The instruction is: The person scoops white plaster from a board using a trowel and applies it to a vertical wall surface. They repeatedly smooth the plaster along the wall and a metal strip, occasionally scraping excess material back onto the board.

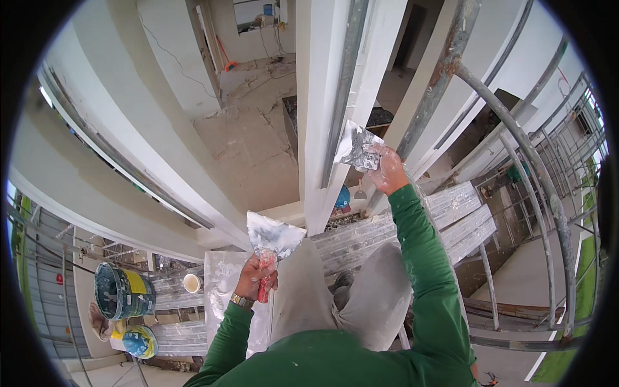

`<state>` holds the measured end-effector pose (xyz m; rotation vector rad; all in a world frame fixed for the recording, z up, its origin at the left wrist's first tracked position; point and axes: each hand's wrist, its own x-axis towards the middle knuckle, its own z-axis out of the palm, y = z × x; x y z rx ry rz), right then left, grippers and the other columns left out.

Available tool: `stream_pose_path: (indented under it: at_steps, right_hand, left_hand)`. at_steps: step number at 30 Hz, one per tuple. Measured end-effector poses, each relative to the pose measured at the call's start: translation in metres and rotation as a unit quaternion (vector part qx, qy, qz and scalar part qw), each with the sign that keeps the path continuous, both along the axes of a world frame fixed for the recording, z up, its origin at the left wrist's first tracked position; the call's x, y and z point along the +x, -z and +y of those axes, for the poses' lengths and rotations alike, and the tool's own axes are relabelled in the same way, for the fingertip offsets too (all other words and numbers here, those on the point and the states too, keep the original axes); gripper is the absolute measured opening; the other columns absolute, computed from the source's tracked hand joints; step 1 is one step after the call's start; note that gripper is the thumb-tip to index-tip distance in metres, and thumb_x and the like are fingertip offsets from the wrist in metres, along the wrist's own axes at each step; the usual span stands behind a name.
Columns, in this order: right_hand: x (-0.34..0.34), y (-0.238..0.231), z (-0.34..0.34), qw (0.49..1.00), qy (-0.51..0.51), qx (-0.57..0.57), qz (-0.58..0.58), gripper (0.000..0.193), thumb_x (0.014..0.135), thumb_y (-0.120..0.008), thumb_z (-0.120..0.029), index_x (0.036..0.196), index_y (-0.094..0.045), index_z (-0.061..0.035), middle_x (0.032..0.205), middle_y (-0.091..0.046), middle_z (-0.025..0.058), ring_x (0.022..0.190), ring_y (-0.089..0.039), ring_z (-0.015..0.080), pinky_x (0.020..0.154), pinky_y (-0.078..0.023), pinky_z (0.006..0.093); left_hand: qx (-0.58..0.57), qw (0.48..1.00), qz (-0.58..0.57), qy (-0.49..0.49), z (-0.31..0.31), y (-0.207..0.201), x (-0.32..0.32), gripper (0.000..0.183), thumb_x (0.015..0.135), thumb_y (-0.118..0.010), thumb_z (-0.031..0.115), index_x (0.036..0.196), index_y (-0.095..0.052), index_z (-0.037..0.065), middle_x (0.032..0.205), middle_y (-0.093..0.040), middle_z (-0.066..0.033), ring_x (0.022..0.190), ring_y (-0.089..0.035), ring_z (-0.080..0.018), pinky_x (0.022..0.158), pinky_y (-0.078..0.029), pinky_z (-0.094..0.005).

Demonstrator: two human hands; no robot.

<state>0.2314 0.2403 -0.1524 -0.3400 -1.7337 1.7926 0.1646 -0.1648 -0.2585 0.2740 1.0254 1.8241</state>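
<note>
The left hand [251, 278] is closed around a red-handled scraper [266, 259], its blade coated with white paste [289, 235], while the right hand [389, 171], farther forward, grips a second scraper [354, 148] before a white column [320, 103], blade contact not determinable, and a dark bucket [111, 291] stands left of the left hand.

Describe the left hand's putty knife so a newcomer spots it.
Follow the left green sleeve past the wristwatch to the left hand. It grips the putty knife, whose visible red handle sets it apart from the scraper in the right hand.
</note>
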Motion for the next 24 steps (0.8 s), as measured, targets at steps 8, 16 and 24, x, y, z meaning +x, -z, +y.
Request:
stream_pose_path:
  at_steps: [8, 16, 24]
  right_hand:
    - [-0.144, 0.135, 0.021, 0.934, -0.142, -0.317, -0.090, 0.024, 0.082, -0.055, 0.000, 0.106, -0.057, 0.0013, 0.103, -0.064, 0.0130, 0.098, -0.063, 0.0291, 0.092, -0.050, 0.0455]
    - [-0.255, 0.287, -0.175, 0.713, -0.484, 0.411, -0.297, 0.028, 0.083, -0.056, -0.004, 0.110, -0.061, 0.0018, 0.097, -0.065, 0.0219, 0.088, -0.064, 0.0336, 0.081, -0.050, 0.0385]
    - [-0.164, 0.453, -0.461, 0.609, -0.503, 0.613, -0.022, 0.022, 0.086, -0.050, -0.015, 0.098, -0.067, -0.0069, 0.101, -0.066, 0.0128, 0.104, -0.060, 0.0277, 0.086, -0.049, 0.0427]
  left_hand:
    - [-0.038, 0.990, -0.021, -0.136, 0.016, 0.048, 0.038, 0.022, 0.088, -0.063, 0.006, 0.101, -0.046, 0.003, 0.067, -0.055, -0.0021, 0.050, -0.053, -0.0105, 0.052, -0.050, -0.0289]
    - [-0.110, 0.943, -0.031, -0.313, -0.045, 0.042, 0.083, 0.022, 0.090, -0.062, 0.010, 0.101, -0.045, 0.002, 0.061, -0.055, -0.0029, 0.049, -0.056, -0.0117, 0.052, -0.052, -0.0309]
    - [-0.086, 0.925, -0.087, -0.360, -0.052, 0.027, 0.094, 0.036, 0.090, -0.062, 0.009, 0.119, -0.041, 0.003, 0.068, -0.056, -0.0024, 0.051, -0.055, -0.0093, 0.054, -0.052, -0.0286]
